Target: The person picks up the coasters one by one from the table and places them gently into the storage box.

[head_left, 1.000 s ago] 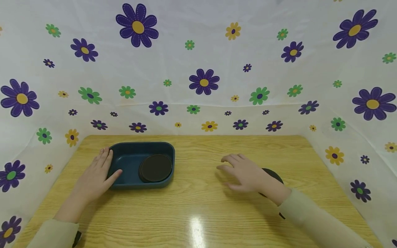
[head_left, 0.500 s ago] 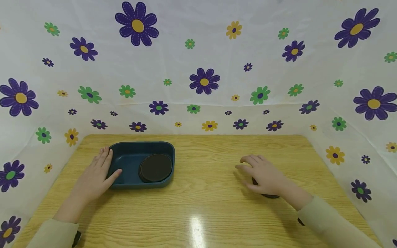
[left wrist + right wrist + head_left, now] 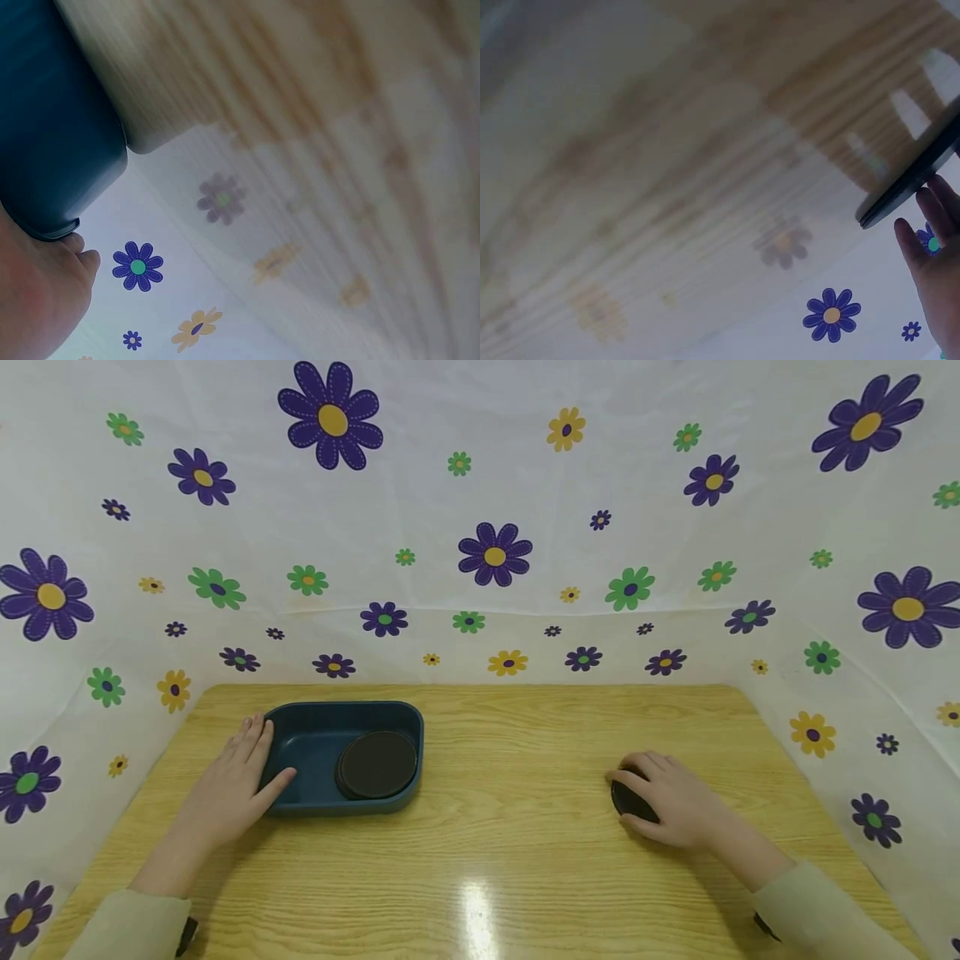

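My left hand [image 3: 228, 789] rests along the left end of a dark blue rectangular tray [image 3: 300, 808], its fingers extended and the thumb over the rim. In the left wrist view the tray's outer wall [image 3: 60, 112] shows beside part of the hand [image 3: 45, 300]. Inside the tray, toward its right end, lies a round flat black disc [image 3: 378, 766], seemingly stacked on another. At the right, my right hand [image 3: 675, 802] grips a second black disc [image 3: 633, 797] with fingers and thumb about its edge; the palm hides part of it. The right wrist view shows this disc [image 3: 911, 180] edge-on at the fingertips.
Both things are on a wood-grain table [image 3: 495, 760] with a bright reflection near its front. A white cloth [image 3: 420, 510] printed with flowers surrounds the table at the back and both sides.
My right hand has moved right and back toward the disc at the right, and its fingers have come around it. The left hand and tray stay in place.
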`<state>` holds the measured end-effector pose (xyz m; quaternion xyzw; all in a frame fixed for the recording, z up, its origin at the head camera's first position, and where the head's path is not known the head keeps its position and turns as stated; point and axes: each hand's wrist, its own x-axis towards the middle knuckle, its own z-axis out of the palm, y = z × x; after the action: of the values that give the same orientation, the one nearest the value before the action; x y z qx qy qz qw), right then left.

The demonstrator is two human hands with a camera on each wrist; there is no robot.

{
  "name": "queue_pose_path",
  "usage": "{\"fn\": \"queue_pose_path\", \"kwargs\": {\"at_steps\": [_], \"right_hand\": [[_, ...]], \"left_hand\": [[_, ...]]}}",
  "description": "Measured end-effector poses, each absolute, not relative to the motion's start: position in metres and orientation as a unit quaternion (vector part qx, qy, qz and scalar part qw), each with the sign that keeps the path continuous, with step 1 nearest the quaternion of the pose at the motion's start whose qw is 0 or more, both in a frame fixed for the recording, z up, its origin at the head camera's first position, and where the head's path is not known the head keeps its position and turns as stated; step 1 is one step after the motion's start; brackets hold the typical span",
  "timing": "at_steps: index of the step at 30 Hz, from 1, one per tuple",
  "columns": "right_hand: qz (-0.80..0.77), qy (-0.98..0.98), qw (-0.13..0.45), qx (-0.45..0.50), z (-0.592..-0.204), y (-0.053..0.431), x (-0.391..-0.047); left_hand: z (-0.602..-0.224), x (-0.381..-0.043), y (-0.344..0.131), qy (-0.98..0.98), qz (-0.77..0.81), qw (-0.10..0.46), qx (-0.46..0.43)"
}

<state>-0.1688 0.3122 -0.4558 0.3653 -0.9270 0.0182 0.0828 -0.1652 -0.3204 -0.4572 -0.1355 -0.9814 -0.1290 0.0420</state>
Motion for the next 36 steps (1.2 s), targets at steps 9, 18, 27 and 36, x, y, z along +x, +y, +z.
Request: {"fn": "queue_pose_path", "kwargs": {"at_steps": [9, 18, 27, 36], "right_hand": [[0.043, -0.946, 0.046, 0.318, -0.468, 0.328, -0.165], [0.046, -0.946, 0.047, 0.317, -0.469, 0.328, -0.165], [0.051, -0.946, 0.054, 0.315, -0.467, 0.325, -0.169], [0.041, -0.954, 0.036, 0.294, -0.466, 0.321, -0.170]], "left_hand": [[-0.459, -0.165, -0.321, -0.981, -0.130, 0.043, -0.134], [-0.459, -0.166, -0.321, -0.982, -0.128, 0.045, -0.134], [-0.456, -0.165, -0.320, -0.982, -0.131, 0.034, -0.131], [-0.457, -0.166, -0.320, -0.983, -0.130, 0.030, -0.127]]}}
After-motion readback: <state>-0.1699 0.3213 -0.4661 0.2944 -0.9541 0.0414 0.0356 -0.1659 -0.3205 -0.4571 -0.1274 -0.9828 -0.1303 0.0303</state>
